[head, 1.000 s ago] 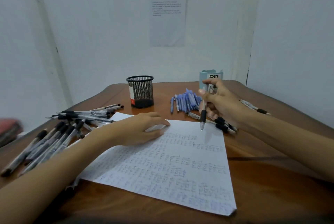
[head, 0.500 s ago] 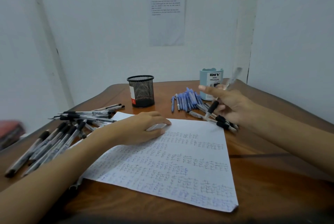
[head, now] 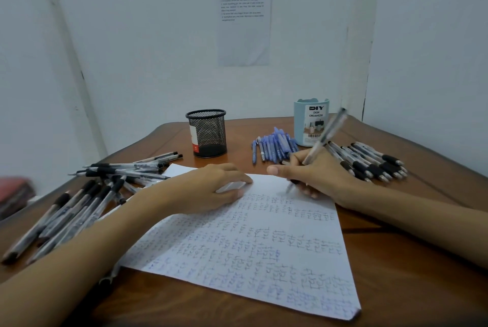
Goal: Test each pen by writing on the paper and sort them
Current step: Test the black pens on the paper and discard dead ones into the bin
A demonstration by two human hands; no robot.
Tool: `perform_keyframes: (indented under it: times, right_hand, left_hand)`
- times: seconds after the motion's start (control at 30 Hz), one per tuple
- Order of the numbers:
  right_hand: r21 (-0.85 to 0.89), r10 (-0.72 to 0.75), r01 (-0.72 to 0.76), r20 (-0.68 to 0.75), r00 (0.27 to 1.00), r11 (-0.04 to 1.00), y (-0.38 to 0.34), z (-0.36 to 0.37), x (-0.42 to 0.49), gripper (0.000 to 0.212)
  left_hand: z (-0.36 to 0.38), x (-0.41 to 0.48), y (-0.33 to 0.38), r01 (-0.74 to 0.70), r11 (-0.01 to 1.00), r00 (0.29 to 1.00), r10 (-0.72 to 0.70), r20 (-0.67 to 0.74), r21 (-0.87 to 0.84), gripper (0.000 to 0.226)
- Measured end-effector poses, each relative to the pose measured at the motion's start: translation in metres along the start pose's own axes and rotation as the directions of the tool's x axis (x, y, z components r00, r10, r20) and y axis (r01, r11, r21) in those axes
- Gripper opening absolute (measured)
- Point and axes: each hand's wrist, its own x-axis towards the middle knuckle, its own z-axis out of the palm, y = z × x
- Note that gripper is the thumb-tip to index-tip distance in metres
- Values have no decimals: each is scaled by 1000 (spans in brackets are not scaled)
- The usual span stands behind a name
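A white paper (head: pixel 258 247) covered in small pen marks lies on the brown table (head: pixel 412 260). My right hand (head: pixel 319 176) grips a clear black-grip pen (head: pixel 326 136), its tip down on the paper's upper right part. My left hand (head: pixel 208 189) rests on the paper's upper left, fingers curled over a small white object. A heap of black pens (head: pixel 79 194) lies at the left. A row of black pens (head: pixel 369 160) lies at the right, just beyond my right hand. Several blue pens (head: pixel 272 145) lie at the back.
A black mesh pen cup (head: pixel 207 132) stands at the back centre. A light blue desk organizer (head: pixel 311 122) stands behind the blue pens. A red object (head: pixel 13 192) sits at the far left edge. A printed sheet (head: pixel 244 23) hangs on the wall.
My right hand turned the pen round in its fingers and brought it down from above the right-hand pens to the paper. My left hand stayed on the paper.
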Motion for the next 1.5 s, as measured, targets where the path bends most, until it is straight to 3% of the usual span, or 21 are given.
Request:
perform_keyframes:
  times: [0.1, 0.37, 0.67, 1.5]
  right_hand:
    - [-23, -30, 30, -18, 999, 999, 3, 0, 2, 45]
    - [-58, -62, 68, 102, 993, 996, 8, -2, 6, 41]
    - [-30, -36, 39, 100, 994, 999, 10, -3, 7, 39]
    - [-114, -167, 169, 27, 986, 979, 13, -2, 10, 42]
  left_hand:
    - [1, 1, -1, 3, 1000, 1000, -3, 1, 2, 39]
    - [0, 1, -1, 3, 1000, 1000, -3, 9, -3, 39]
    - [0, 1, 0, 7, 1000, 1000, -7, 16, 0, 40]
    - [-1, 1, 3, 25, 999, 999, -24, 44, -27, 41]
